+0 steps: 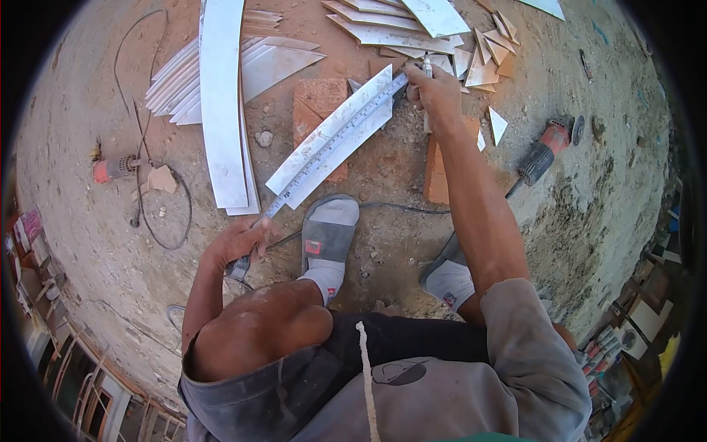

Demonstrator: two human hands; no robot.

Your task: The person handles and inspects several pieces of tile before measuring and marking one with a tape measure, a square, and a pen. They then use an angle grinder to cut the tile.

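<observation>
A marked metal ruler point(331, 146) lies slantwise along a white tile strip point(309, 156), leaving tile visible on both sides of it. My left hand point(239, 239) is closed at the ruler's near end, fingers pinching it. My right hand point(440, 96) is by the far end, fingers curled, with a white marker pen point(427, 66) upright in its grip. Its thumb and forefinger touch the ruler's dark end. Beneath the tile strip is a reddish brick block point(313, 103); another brick point(436, 173) stands below my right wrist.
Long white tile strips point(222, 110) lie left, over a fanned stack of cut tiles point(276, 62). More cut tiles point(375, 26) lie at the top. An angle grinder point(549, 151) rests right, and a red power tool point(110, 169) left. A cable point(398, 207) crosses the ground near my sandals point(328, 239).
</observation>
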